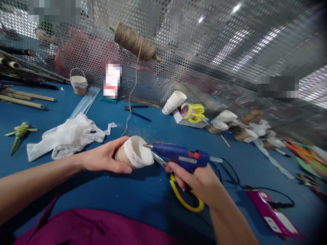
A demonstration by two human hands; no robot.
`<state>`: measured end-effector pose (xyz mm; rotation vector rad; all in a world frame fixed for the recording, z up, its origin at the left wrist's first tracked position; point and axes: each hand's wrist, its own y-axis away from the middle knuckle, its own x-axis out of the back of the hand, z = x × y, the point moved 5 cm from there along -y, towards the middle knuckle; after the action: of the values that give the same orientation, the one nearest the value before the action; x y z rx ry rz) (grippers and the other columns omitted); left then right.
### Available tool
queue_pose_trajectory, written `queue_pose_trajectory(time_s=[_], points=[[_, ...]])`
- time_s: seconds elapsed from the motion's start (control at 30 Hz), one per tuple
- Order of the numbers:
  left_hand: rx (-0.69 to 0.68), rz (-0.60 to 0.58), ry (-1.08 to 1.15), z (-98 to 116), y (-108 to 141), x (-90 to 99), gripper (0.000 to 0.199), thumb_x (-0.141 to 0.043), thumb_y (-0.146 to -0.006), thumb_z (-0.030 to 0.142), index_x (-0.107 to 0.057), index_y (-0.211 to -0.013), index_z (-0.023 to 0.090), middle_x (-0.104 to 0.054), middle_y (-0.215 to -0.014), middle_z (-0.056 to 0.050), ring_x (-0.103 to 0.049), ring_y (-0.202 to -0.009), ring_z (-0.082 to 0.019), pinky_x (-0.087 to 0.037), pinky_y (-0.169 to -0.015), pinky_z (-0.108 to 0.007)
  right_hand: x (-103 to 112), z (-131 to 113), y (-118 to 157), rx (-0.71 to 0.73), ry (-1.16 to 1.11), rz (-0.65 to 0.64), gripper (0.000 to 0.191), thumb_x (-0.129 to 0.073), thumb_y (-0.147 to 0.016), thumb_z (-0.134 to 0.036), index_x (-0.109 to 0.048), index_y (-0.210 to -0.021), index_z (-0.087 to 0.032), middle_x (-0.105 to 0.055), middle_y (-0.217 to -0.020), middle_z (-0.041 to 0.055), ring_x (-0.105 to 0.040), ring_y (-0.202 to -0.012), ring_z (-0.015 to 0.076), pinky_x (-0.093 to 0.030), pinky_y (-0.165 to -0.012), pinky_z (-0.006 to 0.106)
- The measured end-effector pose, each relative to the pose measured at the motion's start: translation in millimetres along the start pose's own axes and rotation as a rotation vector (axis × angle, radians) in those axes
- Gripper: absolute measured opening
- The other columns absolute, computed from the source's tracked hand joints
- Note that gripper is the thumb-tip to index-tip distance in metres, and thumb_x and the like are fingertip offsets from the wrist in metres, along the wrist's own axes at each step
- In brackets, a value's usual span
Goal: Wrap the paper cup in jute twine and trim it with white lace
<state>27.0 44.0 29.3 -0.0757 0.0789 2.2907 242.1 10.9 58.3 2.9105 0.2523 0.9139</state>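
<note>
The left hand (102,158), left of centre, is curled around a twine-wrapped paper cup (122,158), thumb along the near side and fingers going behind it. The cup lies tilted near the middle of the frame, mouth to the right, with lace trim (131,156) around its rim. The right hand (196,180), right of centre, is closed about the handle of a blue hot glue gun (176,154); whether a finger presses the trigger cannot be told. The gun's metal nozzle (147,146) points into the cup's mouth; contact with the inner wall is unclear.

To do this gluing well, I would steady the cup with light pressure so that its thin wall does not buckle, lay a thin, even bead, and press the lace down while the glue is warm. The left fingertips are best held back from the hot tip.

Yellow-handled scissors (191,207) lie beneath the right hand, near enough to snag a sleeve or cord. Farther out, crumpled lace (76,134) lies at left, a twine spool (134,41) hangs at upper centre, and a purple power strip (276,219) sits at lower right.
</note>
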Motion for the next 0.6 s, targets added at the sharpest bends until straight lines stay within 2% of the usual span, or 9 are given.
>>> queue_pose_trajectory(time_s=[0.1,0.2,0.3,0.4,0.5,0.6], points=[[-0.005,0.012,-0.057,-0.8,0.1,2.3,0.057,-0.071,-0.068,0.030,-0.044,-0.117,0.017,-0.053,-0.094,-0.003,-0.050,-0.076,-0.013,-0.044,-0.064,-0.022,0.0,-2.6,1.7,-0.021,0.069,-0.044,0.039,-0.059,-0.079,-0.042,-0.054,-0.048,-0.020,-0.049,-0.036,-0.0018,-0.052,-0.042,0.0138,-0.046,-0.054,0.029],[-0.014,0.004,-0.087,-0.4,0.5,1.9,0.055,-0.071,-0.068,0.028,-0.044,-0.115,0.017,-0.051,-0.092,-0.002,-0.049,-0.076,-0.012,-0.044,-0.064,-0.021,-0.4,-5.4,3.2,0.004,0.062,-0.083,0.043,-0.057,-0.081,-0.044,-0.050,-0.044,-0.021,-0.048,-0.035,-0.0013,-0.054,-0.044,0.0148,-0.048,-0.060,0.031],[0.002,-0.006,-0.092,-0.1,0.8,0.6,0.055,-0.071,-0.068,0.028,-0.044,-0.115,0.017,-0.051,-0.093,-0.002,-0.049,-0.076,-0.012,-0.045,-0.065,-0.022,1.7,-8.1,4.1,0.032,0.012,-0.044,0.036,-0.056,-0.081,-0.044,-0.057,-0.053,-0.021,-0.049,-0.037,-0.0023,-0.051,-0.041,0.0136,-0.047,-0.056,0.030],[0.011,-0.028,-0.112,0.2,1.1,-0.1,0.057,-0.071,-0.067,0.029,-0.045,-0.116,0.017,-0.051,-0.092,-0.002,-0.049,-0.075,-0.012,-0.044,-0.063,-0.022,4.2,-8.2,3.3,-0.009,-0.013,0.023,0.027,-0.058,-0.080,-0.044,-0.063,-0.066,-0.020,-0.049,-0.039,-0.0034,-0.048,-0.040,0.0125,-0.043,-0.047,0.027],[0.030,-0.044,-0.095,0.2,1.4,0.0,0.057,-0.071,-0.066,0.030,-0.046,-0.115,0.016,-0.052,-0.091,-0.002,-0.048,-0.074,-0.012,-0.043,-0.062,-0.021,2.9,-7.4,0.5,-0.048,0.019,-0.012,0.028,-0.059,-0.078,-0.043,-0.062,-0.064,-0.020,-0.048,-0.037,-0.0039,-0.048,-0.038,0.0119,-0.044,-0.046,0.026],[0.042,-0.045,-0.046,1.4,0.8,-0.2,0.055,-0.071,-0.066,0.028,-0.046,-0.113,0.015,-0.052,-0.091,-0.002,-0.049,-0.073,-0.011,-0.043,-0.062,-0.021,3.2,-6.0,-1.1,-0.069,0.084,-0.059,0.034,-0.057,-0.078,-0.044,-0.056,-0.054,-0.021,-0.051,-0.039,-0.0014,-0.053,-0.043,0.0142,-0.046,-0.048,0.027]])
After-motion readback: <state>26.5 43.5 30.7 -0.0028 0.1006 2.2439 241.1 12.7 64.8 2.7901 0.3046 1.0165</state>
